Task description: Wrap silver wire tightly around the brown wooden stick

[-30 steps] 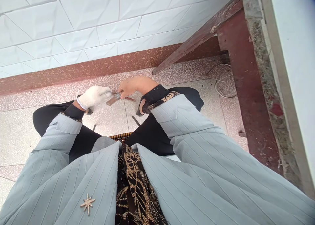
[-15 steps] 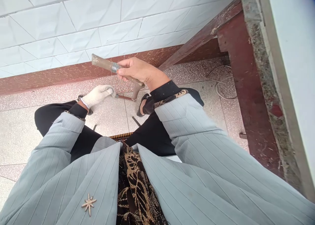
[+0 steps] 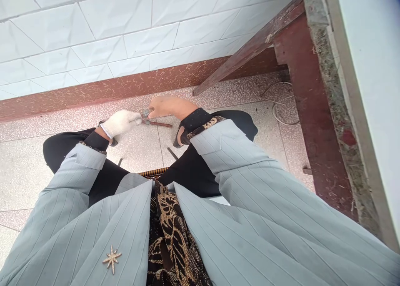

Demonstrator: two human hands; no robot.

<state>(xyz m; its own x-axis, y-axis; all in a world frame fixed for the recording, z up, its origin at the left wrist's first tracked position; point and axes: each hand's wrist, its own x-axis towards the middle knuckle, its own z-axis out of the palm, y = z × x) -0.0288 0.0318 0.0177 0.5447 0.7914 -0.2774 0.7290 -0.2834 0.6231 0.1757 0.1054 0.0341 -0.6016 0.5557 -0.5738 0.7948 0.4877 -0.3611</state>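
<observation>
My left hand [image 3: 121,123], in a white knit glove, is closed around the near end of a thin reddish-brown rod [image 3: 161,124] that points right above the floor. My bare right hand [image 3: 171,106] is close beside it, its fingers wrapped round a wooden stick with a band of silvery wire [image 3: 146,112] wound about it. Most of the stick is hidden behind my right hand. The wire band lies right by the gloved fingertips; I cannot tell whether they touch.
A white tiled wall [image 3: 134,48] with a red-brown base strip [image 3: 125,87] stands ahead. To the right are a slanting wooden brace [image 3: 246,48] and a dark red support [image 3: 321,123]. A pale cable [image 3: 281,121] lies coiled on the terrazzo floor [image 3: 140,152].
My right hand has come down and a little left, bringing the wire-wound stick from above to beside my gloved hand. The left hand has shifted slightly left and still holds the rod.
</observation>
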